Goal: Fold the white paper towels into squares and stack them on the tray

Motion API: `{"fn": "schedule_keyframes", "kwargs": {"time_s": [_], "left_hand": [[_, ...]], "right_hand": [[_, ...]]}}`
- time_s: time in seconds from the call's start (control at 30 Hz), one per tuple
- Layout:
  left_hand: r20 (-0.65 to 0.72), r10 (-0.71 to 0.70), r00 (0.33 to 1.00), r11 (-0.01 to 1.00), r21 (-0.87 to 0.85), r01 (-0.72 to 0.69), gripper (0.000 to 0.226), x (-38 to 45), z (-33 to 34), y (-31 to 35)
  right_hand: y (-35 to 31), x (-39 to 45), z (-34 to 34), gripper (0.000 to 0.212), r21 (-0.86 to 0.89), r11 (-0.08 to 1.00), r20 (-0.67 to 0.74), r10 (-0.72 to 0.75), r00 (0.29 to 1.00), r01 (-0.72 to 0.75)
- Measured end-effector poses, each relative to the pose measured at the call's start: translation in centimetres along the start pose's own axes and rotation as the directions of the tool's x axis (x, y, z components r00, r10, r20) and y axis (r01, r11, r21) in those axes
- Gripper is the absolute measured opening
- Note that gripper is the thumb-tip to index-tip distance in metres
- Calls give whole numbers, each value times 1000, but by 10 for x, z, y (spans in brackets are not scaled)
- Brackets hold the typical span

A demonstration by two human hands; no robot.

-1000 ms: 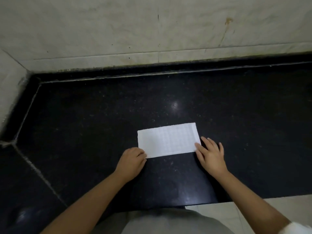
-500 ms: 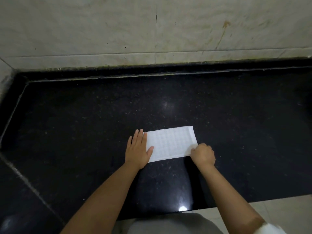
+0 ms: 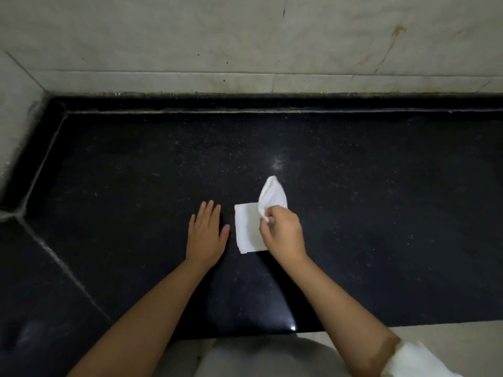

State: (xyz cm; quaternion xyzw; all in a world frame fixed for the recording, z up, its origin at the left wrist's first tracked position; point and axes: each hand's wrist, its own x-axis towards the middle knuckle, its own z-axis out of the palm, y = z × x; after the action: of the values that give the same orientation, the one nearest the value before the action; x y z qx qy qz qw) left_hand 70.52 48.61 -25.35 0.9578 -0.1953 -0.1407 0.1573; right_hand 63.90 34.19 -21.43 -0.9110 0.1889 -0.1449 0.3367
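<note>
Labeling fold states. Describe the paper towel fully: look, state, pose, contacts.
The white paper towel is thin, soft and faintly textured. Its left part lies flat on the black speckled countertop; its right end is lifted and curls over, pinched by the right hand, mid-fold. The left hand lies flat beside it, not touching.

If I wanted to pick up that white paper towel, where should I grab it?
Probably by the raised flap at the paper towel's right end, pinched from the right, as the right hand does now. That end stands off the black counter, so fingers get around it. The rest lies flat, harder to catch. The left hand lies open beside it.
</note>
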Motion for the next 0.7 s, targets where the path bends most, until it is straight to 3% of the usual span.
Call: {"fn": "schedule_keyframes", "kwargs": {"time_s": [0.1, 0.17, 0.23, 0.33, 0.43, 0.5, 0.6, 0.67, 0.7], "left_hand": [[-12, -33, 999, 999, -20, 32, 68, -15, -2, -22], [-4, -24, 1000, 1000, -10, 24, 64, -22, 1, -32], [-9, 2, 1000, 1000, 7, -2, 51, -24, 3, -38], [-15, 30, 999, 999, -31, -31, 61, -24, 0, -34], [-48, 151, 987, 989, -4, -151, 54, -21, 4, -28], [-121, 256, 959, 966, 8, -257, 45, -20, 5, -21], [-239, 437, 867, 891, -17, -454, 39, -19, 14, -11], [-237, 520, 821, 848, 29, -529, 36, -18, 20, -2], [-211, 556, 804, 829, 71, -554, 35, -16, 24, 3]], "right_hand": [[10, -24, 43, 9, -182, 955, 166, -203, 965, 232], [20, -32, 52, 22, -236, 931, 253, -217, 943, 278], [25, -31, 50, 27, -252, 923, 269, -221, 937, 290], [23, -27, 43, 26, -223, 913, 289, -271, 918, 340], [25, -29, 36, 19, -215, 890, 350, -315, 882, 403], [34, -30, 26, 25, -229, 865, 325, -364, 873, 446], [44, -28, 0, 32, -400, 826, 331, -273, 904, 396], [45, -26, -10, 25, -497, 784, 449, -135, 883, 373], [49, -26, -10, 35, -528, 774, 494, -54, 868, 349]]}}
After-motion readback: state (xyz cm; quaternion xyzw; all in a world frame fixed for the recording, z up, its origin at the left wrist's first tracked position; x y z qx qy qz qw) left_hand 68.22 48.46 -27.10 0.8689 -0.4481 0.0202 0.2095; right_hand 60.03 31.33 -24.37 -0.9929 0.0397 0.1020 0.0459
